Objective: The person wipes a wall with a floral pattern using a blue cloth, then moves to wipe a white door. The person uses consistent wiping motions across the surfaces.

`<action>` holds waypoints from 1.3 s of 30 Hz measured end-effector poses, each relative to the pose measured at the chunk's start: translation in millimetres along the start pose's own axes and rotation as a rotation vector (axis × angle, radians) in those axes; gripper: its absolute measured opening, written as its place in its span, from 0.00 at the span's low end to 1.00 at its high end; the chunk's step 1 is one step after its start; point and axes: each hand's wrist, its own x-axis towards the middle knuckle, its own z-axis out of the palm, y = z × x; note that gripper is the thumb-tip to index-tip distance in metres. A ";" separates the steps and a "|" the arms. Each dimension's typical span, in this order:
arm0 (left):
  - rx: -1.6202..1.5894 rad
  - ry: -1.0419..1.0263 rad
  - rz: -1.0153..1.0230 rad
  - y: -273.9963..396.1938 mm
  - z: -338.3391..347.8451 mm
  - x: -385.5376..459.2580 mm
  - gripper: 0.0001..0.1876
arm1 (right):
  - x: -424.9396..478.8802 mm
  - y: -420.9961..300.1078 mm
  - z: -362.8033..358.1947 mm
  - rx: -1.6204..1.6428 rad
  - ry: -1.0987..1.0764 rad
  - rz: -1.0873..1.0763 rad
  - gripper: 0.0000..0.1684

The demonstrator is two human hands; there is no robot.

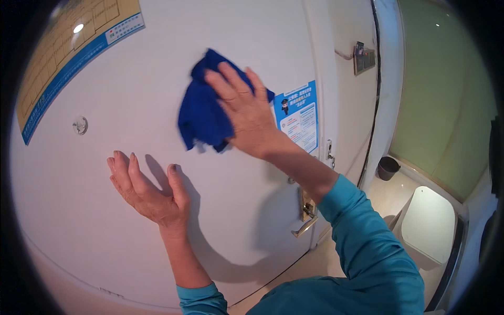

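My right hand presses a blue cloth flat against a white door. The cloth hangs out past my fingers to the left and below. Lower and to the left, my left hand holds nothing, its fingers apart. It is near the door surface and casts a shadow there; whether it touches cannot be told. A round peephole fitting sits on the door left of the cloth. A blue and white printed notice is fixed just right of my right hand.
A brass lever handle juts from the door below my right forearm, with a door chain above. A large printed sheet covers the upper left. To the right are wall switches, a dark bucket and a white toilet.
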 end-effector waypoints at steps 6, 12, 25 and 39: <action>0.056 -0.033 -0.004 4.1 -3.0 2.8 0.31 | -65.7 32.5 -26.1 0.085 0.121 0.401 0.35; 0.075 -0.041 0.021 7.6 -1.8 1.6 0.31 | -126.3 69.7 -51.0 0.068 0.067 0.677 0.50; -0.100 -0.087 0.010 77.9 39.6 -3.8 0.34 | 11.8 204.5 -33.2 -0.336 0.309 0.195 0.32; -0.250 -0.206 -0.007 204.8 129.2 -20.8 0.28 | -138.3 153.8 -43.9 -0.080 0.228 0.458 0.33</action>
